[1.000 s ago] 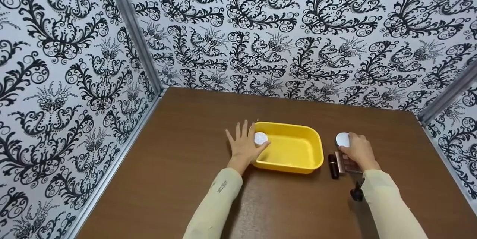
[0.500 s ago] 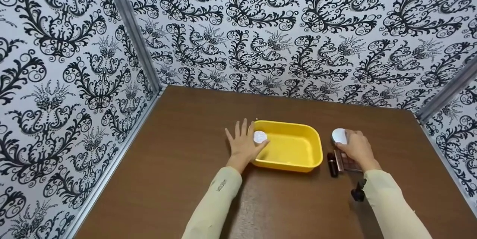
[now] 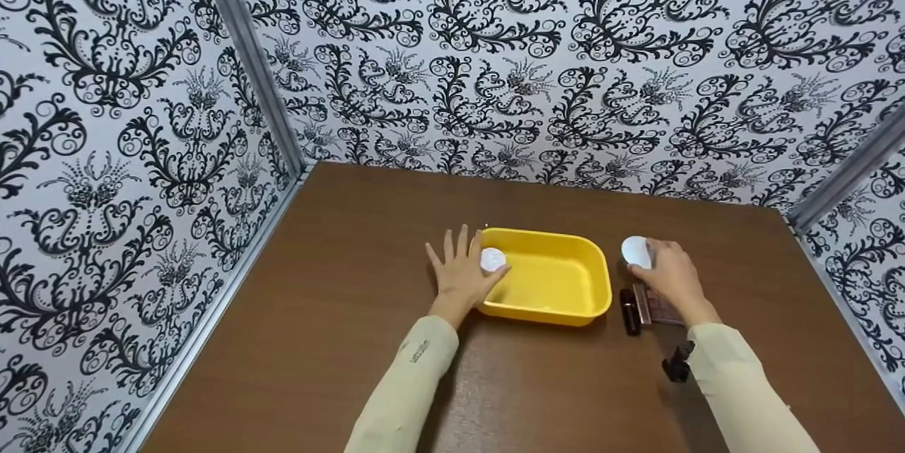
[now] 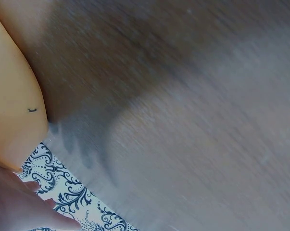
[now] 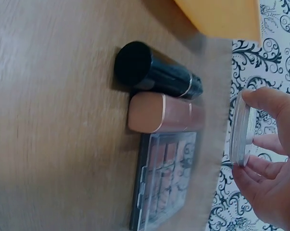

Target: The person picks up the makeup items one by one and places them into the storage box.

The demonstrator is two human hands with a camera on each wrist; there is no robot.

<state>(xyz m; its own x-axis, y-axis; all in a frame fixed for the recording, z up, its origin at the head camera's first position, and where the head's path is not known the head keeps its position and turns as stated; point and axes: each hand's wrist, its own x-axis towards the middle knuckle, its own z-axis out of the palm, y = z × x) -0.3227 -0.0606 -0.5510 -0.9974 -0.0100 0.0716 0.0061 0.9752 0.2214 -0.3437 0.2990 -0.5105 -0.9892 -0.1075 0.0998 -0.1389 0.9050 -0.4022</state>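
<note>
My right hand [image 3: 673,276] pinches a round white compact [image 3: 636,253] by its edge, right of the yellow tray [image 3: 541,313]. In the right wrist view the thumb and fingers of the right hand [image 5: 272,154] hold the flat clear-rimmed compact [image 5: 240,127] above the table. Fingers spread, my left hand [image 3: 463,278] is at the tray's left end. Beside its thumb a white round item [image 3: 492,259] shows inside the tray; whether the hand touches it I cannot tell. The left wrist view shows the left hand [image 4: 24,207] beside the tray's outer wall [image 4: 15,96].
Below the right hand lie a dark lipstick [image 3: 630,312], a pinkish tube [image 3: 642,303] and a clear-lidded palette [image 3: 664,312]. A small black object [image 3: 676,364] is near the right sleeve. Patterned walls [image 3: 495,107] border the brown table [image 3: 353,262].
My right hand has moved slightly left and away from me with the compact, which now stands farther from the palette. The left hand has stayed at the tray's left end.
</note>
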